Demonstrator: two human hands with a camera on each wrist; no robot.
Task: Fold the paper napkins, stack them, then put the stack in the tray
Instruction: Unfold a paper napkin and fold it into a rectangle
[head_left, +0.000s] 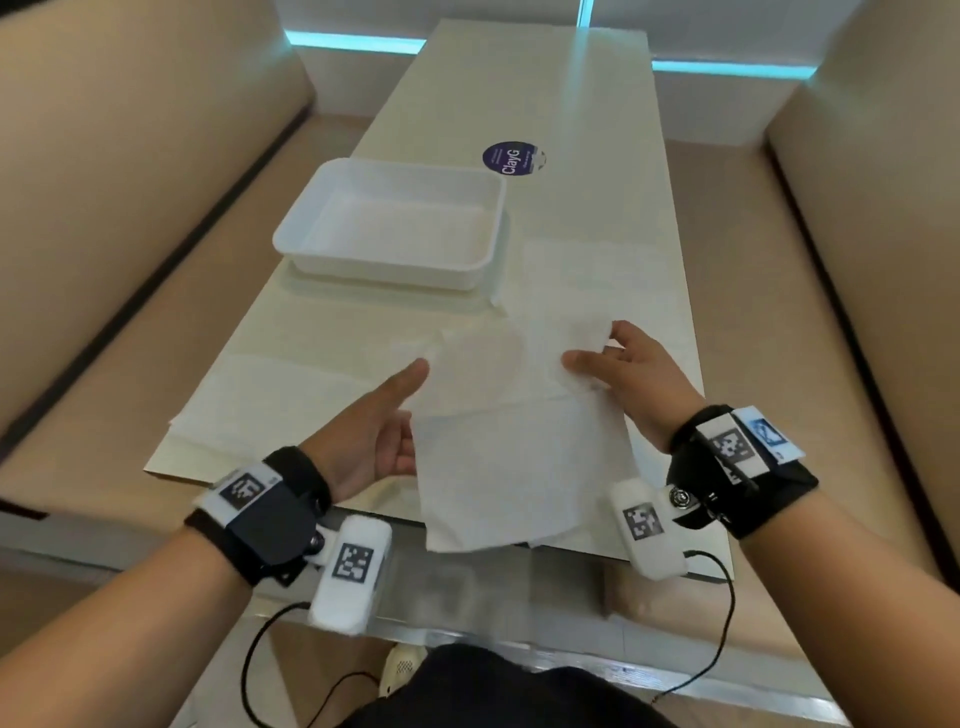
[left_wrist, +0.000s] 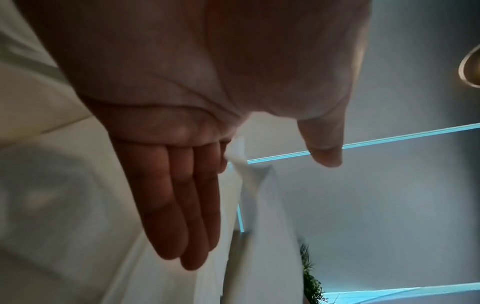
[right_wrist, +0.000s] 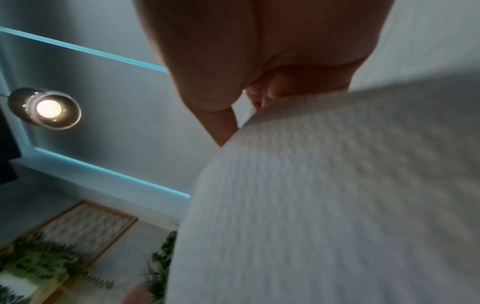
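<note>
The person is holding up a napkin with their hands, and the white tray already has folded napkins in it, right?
Not quite. The white tray has nothing in it, as the head view shows. The rest is right: the right hand pinches the napkin at its far edge, and the left hand supports its near side with straight fingers.

There is one white tray (head_left: 389, 218) on the bench (head_left: 597, 130), and one round purple sticker (head_left: 511, 158) beside it. I can count one paper napkin (head_left: 519, 441) held up in the air, plus some more napkins lying flat, but they are white on pale and I cannot tell how many. There are two hands, a left hand (head_left: 369, 441) and a right hand (head_left: 634, 369), and each wrist has one black band.
</note>
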